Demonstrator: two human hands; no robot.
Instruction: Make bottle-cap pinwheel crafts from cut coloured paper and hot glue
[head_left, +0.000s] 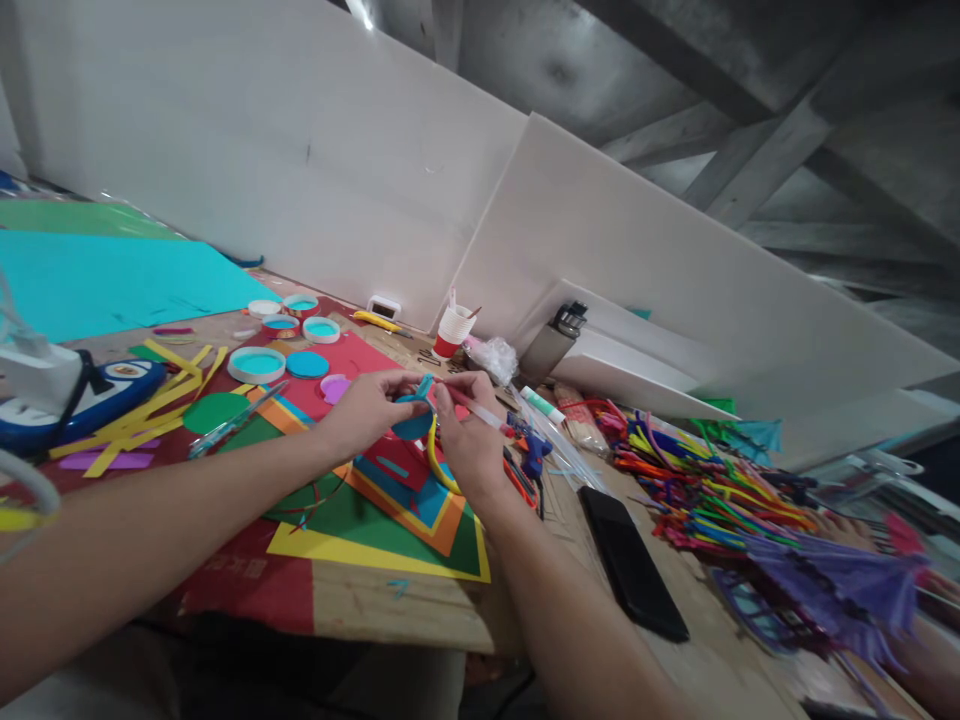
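Both my hands meet above a stack of coloured paper sheets [390, 520] on the wooden table [420, 610]. My left hand [367, 405] pinches a teal paper circle [412, 420] by its upper edge. My right hand [469, 440] is closed too, its fingertips on the same circle, and a clear glue stick [484, 412] runs out from under its fingers to the right. A curved yellow strip [436, 465] hangs just below the circle.
White lids with teal discs [256, 364] and yellow paper strips [142, 415] lie at the left. A blue glue gun [534, 448], a black phone [631, 565] and a heap of coloured pipe cleaners [720, 490] sit at the right. A paper cup [454, 330] stands by the white boards.
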